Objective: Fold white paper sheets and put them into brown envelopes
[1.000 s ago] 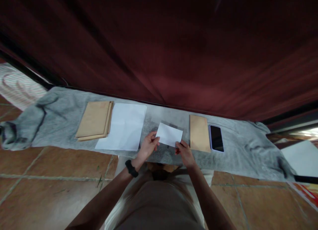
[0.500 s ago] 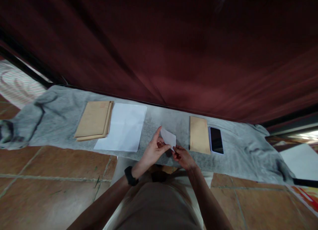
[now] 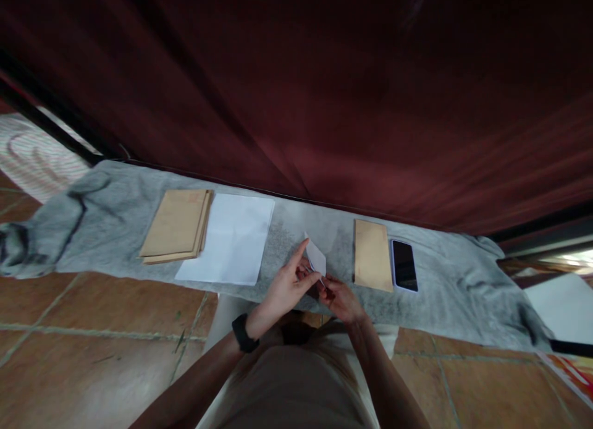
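Observation:
Both hands hold a small folded white paper (image 3: 315,256) above a grey cloth (image 3: 115,212) spread on the floor. My left hand (image 3: 290,284), with a black band on its wrist, pinches the paper's left side, index finger stretched up along it. My right hand (image 3: 338,296) grips the paper's lower right edge with closed fingers. The paper stands nearly on edge, so only a narrow sliver shows.
On the cloth lie a stack of brown envelopes (image 3: 178,225), white sheets (image 3: 231,237), a single brown envelope (image 3: 372,254) and a dark phone (image 3: 404,265). A dark red curtain (image 3: 324,95) hangs behind. Terracotta tiles (image 3: 92,342) cover the floor.
The paper was a flat rectangle held by its two sides; it has been folded and turned nearly on edge, and both hands have drawn closer together.

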Tool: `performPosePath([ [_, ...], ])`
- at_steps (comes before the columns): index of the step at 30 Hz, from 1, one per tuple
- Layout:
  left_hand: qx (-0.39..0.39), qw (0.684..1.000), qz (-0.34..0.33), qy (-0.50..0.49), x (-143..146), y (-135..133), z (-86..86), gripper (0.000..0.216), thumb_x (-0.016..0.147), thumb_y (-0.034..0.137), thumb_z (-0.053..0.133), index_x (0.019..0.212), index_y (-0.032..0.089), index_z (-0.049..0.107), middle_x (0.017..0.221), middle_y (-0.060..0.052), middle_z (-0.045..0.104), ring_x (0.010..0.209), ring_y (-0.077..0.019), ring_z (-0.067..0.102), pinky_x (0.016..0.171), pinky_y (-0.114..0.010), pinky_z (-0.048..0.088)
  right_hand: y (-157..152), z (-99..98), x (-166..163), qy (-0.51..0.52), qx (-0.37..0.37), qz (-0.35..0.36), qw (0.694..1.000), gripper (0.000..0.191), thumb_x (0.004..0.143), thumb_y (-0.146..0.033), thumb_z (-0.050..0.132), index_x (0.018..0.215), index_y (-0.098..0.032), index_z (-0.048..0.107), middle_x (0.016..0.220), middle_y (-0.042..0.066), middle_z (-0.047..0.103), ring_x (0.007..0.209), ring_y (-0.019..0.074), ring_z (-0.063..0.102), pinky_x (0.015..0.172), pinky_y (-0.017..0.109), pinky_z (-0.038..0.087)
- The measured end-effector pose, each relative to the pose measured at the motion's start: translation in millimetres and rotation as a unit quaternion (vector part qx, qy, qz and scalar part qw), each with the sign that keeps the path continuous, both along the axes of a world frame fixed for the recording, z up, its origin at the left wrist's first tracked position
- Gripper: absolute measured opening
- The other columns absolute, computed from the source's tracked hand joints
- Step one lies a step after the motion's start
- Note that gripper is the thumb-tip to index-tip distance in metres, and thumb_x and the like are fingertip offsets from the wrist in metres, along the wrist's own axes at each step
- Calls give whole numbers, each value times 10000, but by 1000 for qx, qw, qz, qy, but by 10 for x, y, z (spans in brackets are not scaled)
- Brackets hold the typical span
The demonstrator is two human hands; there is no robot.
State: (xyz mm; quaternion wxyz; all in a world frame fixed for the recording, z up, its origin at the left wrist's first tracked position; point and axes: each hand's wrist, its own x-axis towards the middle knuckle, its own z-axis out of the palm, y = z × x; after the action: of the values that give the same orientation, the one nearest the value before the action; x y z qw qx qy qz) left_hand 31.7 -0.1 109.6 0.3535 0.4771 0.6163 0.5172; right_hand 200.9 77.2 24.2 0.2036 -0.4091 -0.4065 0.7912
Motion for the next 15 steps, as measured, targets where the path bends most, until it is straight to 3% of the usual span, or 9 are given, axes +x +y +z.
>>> performPosePath([
  [8, -17, 999, -8, 44, 15, -2, 77, 720, 909, 383, 651, 1560, 250, 375, 895, 7, 662, 761, -148, 631, 743, -262, 525, -42, -49, 29, 7, 10, 6, 1000, 273, 779, -505, 739, 859, -252, 674, 697, -5, 649, 582, 160, 574, 557, 290, 489],
  [15, -16, 997, -11, 70, 11, -6, 67, 763, 917, 385, 651, 1586, 233, 320, 894, 2, 669, 789, -158, 633, 782, -277, 520, -72, -93, 12, 26, -3, 4, 1000, 260, 783, -488, 737, 834, -242, 672, 653, -16, 609, 537, 139, 528, 519, 266, 455],
])
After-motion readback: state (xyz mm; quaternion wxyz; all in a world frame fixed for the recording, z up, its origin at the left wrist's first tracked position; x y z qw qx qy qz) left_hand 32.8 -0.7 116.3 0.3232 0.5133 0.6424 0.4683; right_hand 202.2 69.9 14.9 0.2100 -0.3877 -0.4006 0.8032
